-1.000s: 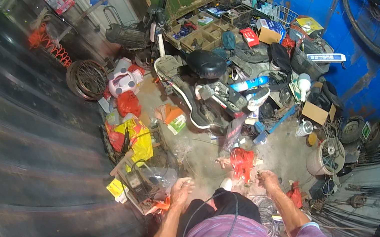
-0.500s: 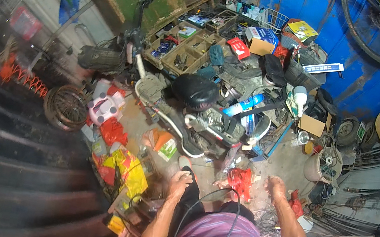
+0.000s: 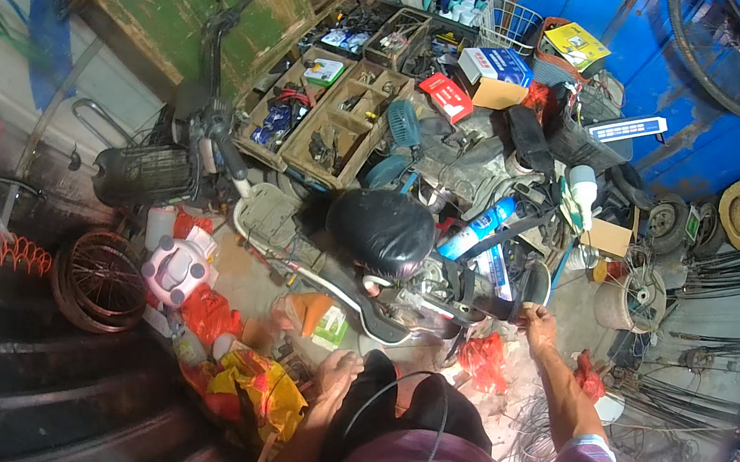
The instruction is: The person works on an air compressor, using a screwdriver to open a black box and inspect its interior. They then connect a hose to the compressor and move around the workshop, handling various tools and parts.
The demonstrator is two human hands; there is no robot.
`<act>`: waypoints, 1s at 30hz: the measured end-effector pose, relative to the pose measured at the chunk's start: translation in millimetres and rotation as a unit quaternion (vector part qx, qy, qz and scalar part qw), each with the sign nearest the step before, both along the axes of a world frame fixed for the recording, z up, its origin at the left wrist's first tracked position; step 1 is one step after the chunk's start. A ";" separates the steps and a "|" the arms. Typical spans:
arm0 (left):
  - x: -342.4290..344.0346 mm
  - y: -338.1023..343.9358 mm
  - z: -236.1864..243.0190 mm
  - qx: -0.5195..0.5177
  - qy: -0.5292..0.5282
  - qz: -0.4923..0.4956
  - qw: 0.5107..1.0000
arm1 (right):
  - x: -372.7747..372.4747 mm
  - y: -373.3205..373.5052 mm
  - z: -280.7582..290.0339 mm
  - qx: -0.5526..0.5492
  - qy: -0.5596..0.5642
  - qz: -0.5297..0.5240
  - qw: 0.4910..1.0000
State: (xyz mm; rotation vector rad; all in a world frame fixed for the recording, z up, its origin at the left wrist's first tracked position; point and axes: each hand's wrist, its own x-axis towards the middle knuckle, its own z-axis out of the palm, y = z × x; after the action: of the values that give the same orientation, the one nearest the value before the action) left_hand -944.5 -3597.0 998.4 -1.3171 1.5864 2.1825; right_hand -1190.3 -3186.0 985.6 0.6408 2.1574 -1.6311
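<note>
A small electric scooter (image 3: 323, 274) with a black padded seat (image 3: 380, 231) and a worn footboard stands in front of me. My right hand (image 3: 539, 328) is at its rear end, fingers closed around the dark tail part; the exact grip is small in view. My left hand (image 3: 339, 371) is beside my left knee with its fingers curled, and I see nothing in it. A blue-and-white tube (image 3: 477, 230) lies behind the seat. On the floor below the scooter's rear is a red plastic bag (image 3: 485, 361).
Wooden parts trays (image 3: 340, 127) and boxes crowd the far side. To the left are rusty wheel rims (image 3: 101, 280), a pink-and-white plastic seat (image 3: 176, 272) and a yellow bag (image 3: 257, 391). On the right stand a white bucket (image 3: 627, 301) and bundles of black wire (image 3: 717, 342).
My right hand has gone forward to the scooter's rear end. The left hand stays low near my knee. My view has shifted, so the scooter appears larger and nearer.
</note>
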 end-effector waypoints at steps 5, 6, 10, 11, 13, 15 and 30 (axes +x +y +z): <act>-28.6 -13.8 5.1 0.037 -0.004 -0.008 0.999 | -7.0 5.8 -19.4 -0.010 -0.009 -0.030 0.999; -33.6 -17.0 5.4 0.045 -0.001 -0.003 0.999 | -9.7 5.5 -17.0 -0.017 -0.014 -0.035 0.999; -42.6 -30.0 -10.0 0.048 0.031 -0.017 0.998 | -17.4 -3.6 2.2 -0.021 -0.037 -0.067 0.997; -46.1 -34.8 -15.6 0.037 0.044 -0.030 0.998 | -17.8 -2.9 -1.6 -0.024 -0.041 -0.081 0.996; -53.7 -40.2 -21.2 0.009 0.062 -0.018 0.998 | -19.9 -1.3 2.8 -0.041 -0.043 -0.082 0.995; -59.7 -45.4 -19.4 0.011 0.094 -0.004 0.996 | -21.4 -0.4 5.5 -0.033 -0.049 -0.076 0.995; -113.9 -133.5 -35.4 -0.014 0.092 -0.045 0.995 | -22.4 5.9 -56.8 0.095 -0.027 -0.111 0.989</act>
State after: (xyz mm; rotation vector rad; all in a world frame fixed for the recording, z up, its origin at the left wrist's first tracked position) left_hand -1058.3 -3730.5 963.0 -1.0552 1.7110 2.2920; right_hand -1212.6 -3180.1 928.8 1.0036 2.2881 -1.5020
